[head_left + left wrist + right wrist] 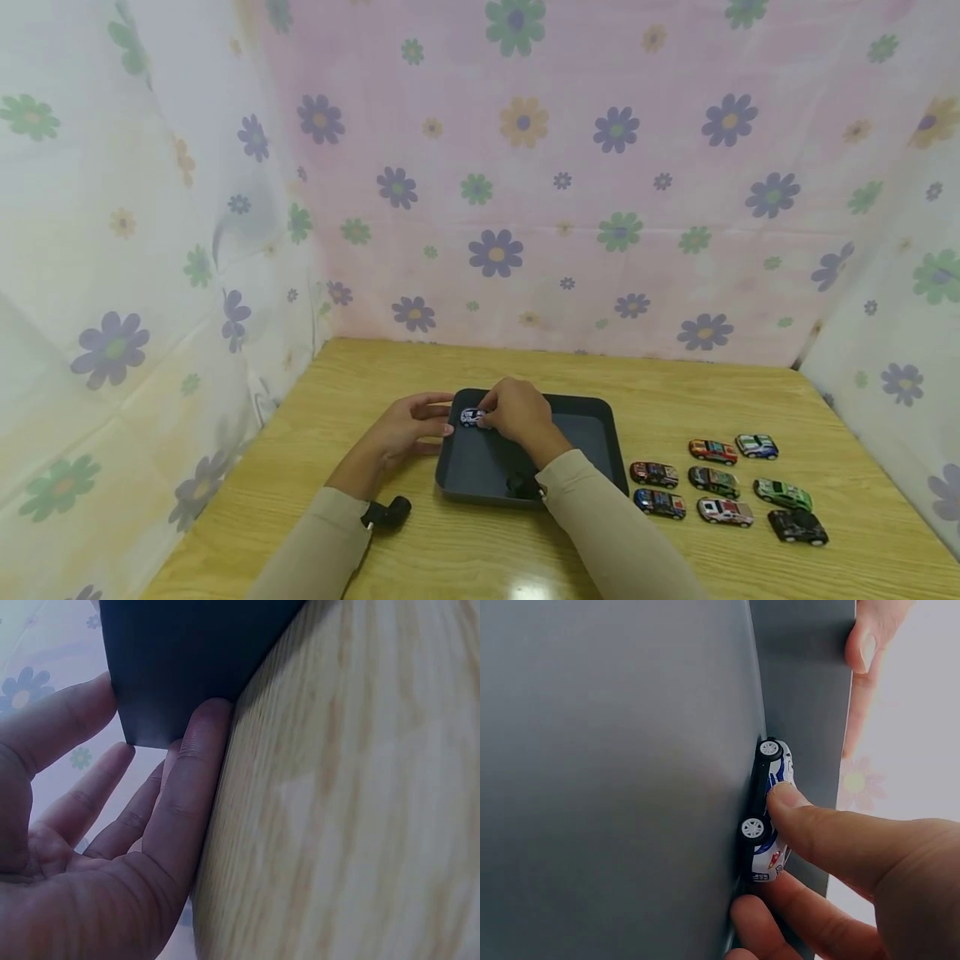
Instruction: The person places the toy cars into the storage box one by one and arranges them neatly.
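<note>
A white and blue toy car [772, 851] is pinched between the thumb and fingers of my right hand [519, 412]. In the head view the car [471, 417] is at the far left corner inside a dark grey tray [585, 433]. Its wheels face the tray floor in the right wrist view. My left hand [405, 429] is at the tray's left side, and its fingertips touch the outer wall [180, 667] in the left wrist view. The left fingers are spread and nearly straight, with the lowest one along the wooden table.
Right of the tray, several toy cars [714, 482] stand in loose rows on the wooden table [382, 367]. A black toy car [798, 527] is at the near right of the group. Flowered cloth [525, 192] hangs behind the table and at both sides.
</note>
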`<state>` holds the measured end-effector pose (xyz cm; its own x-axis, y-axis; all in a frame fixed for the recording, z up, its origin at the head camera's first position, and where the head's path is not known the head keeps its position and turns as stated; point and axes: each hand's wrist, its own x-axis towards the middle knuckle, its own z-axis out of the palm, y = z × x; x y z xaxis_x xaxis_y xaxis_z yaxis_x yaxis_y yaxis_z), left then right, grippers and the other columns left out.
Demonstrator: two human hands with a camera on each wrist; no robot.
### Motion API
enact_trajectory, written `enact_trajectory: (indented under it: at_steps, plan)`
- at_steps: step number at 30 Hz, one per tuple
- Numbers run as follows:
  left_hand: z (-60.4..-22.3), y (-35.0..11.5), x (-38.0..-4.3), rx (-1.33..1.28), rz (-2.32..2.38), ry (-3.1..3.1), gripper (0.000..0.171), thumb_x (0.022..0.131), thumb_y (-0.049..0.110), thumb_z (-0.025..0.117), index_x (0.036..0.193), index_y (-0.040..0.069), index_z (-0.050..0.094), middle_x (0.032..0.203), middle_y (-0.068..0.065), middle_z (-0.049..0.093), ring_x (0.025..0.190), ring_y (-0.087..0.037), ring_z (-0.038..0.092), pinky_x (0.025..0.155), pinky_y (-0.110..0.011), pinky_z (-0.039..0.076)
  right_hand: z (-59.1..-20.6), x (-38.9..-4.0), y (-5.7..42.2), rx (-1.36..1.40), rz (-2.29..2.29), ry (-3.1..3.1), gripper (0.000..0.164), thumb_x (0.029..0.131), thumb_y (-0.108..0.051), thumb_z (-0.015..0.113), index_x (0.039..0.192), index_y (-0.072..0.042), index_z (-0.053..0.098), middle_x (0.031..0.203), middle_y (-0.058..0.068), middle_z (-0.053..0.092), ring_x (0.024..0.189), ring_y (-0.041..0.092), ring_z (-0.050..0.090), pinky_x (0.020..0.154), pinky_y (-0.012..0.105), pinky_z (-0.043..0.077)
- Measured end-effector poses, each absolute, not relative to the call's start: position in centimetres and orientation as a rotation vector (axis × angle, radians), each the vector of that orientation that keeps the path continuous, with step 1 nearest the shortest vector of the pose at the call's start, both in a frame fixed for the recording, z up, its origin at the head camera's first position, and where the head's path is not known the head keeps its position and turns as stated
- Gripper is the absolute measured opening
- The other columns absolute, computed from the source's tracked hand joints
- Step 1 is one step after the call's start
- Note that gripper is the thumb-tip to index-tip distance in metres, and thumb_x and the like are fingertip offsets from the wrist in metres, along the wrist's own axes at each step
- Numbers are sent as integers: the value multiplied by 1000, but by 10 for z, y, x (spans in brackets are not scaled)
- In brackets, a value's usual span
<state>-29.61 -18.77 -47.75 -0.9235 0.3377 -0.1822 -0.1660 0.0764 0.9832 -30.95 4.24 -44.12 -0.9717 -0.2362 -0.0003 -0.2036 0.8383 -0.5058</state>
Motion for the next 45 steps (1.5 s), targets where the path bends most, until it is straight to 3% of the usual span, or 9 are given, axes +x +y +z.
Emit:
enact_trajectory:
  at_steps: [14, 24, 32, 45]
  plan:
    - [-478, -188, -296, 141, 1920, 1995, 66, 91, 10, 80, 151, 15, 53, 152, -22, 52, 127, -32, 63, 93, -50, 61, -433, -308, 43, -375, -739, 2952, 27, 84, -32, 88, 110, -30, 82, 109, -10, 78, 93, 16, 71, 70, 36, 59]
    - [-477, -188, -296, 138, 1911, 1999, 64, 94, 8, 77, 152, 15, 52, 151, -22, 53, 123, -31, 65, 92, -49, 62, -414, -301, 62, -438, -825, 2963, 28, 85, -34, 87, 112, -27, 82, 109, -7, 79, 94, 15, 72, 75, 38, 60]
    - [-477, -187, -296, 150, 1910, 2003, 64, 93, 9, 78, 152, 14, 52, 151, -23, 52, 125, -32, 64, 93, -50, 62, -398, -294, 82, -461, -917, 3000, 26, 88, -36, 84, 113, -31, 81, 108, -9, 77, 97, 16, 71, 80, 41, 60]
    - [-478, -188, -295, 133, 1915, 2010, 65, 90, 10, 82, 149, 17, 55, 152, -20, 53, 125, -31, 64, 92, -51, 62, -385, -273, 128, -499, -1023, 3006, 27, 89, -37, 83, 115, -31, 80, 113, -7, 76, 99, 17, 73, 74, 36, 61]
